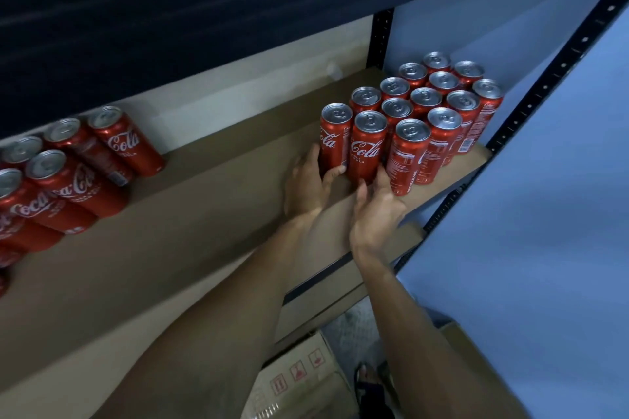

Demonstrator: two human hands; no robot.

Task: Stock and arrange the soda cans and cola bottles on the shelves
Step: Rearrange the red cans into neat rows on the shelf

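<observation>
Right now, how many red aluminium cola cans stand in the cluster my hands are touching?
14 red cola cans on the right end of the brown shelf: five in the back row, five in the middle row, four in the front row. Seen from above, none seem hidden.

Slim red cola cans with silver tops stand upright on the brown shelf (204, 201) in two groups: a tight block (439, 102) in rows at the far right, its end can (335, 139) gripped by the left hand (306, 184) and the neighbouring can (367, 150) by the right hand (376, 211), and a looser cluster (61, 177) at the left edge.
</observation>
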